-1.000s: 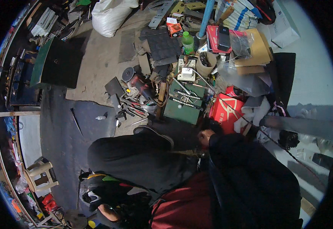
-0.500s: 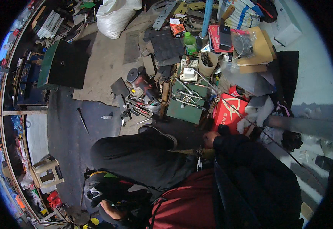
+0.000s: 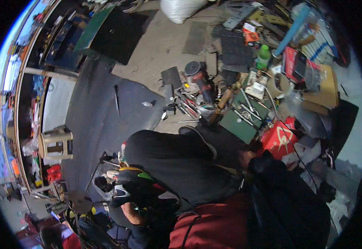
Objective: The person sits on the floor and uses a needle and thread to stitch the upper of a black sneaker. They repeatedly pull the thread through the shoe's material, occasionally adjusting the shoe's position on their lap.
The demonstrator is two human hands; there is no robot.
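At the lower left, bare skin of my left hand or wrist (image 3: 132, 213) shows between a dark sleeve and a black item (image 3: 141, 182) with green, red and white patches. The fingers of that hand are hidden. My right hand (image 3: 245, 159) comes out of a dark sleeve beside my bent knee, blurred and in shadow, so its grip does not show. Just beyond it lie a red box (image 3: 275, 143) and a green metal case (image 3: 235, 125) with several metal rods on top. An angle grinder (image 3: 201, 81) rests left of the case among hand tools.
A beige stool (image 3: 56, 144) stands at left near long shelving (image 3: 50, 74). A dark green cabinet (image 3: 106, 37) is farther off. At back right are a green bottle (image 3: 263, 57), a blue pole (image 3: 293, 29) and cardboard (image 3: 324, 87). Another person (image 3: 50, 236) shows at lower left.
My view has swung left and tilted, so the surroundings sit farther right in the picture. The other person at lower left has come into view. My right hand is more blurred.
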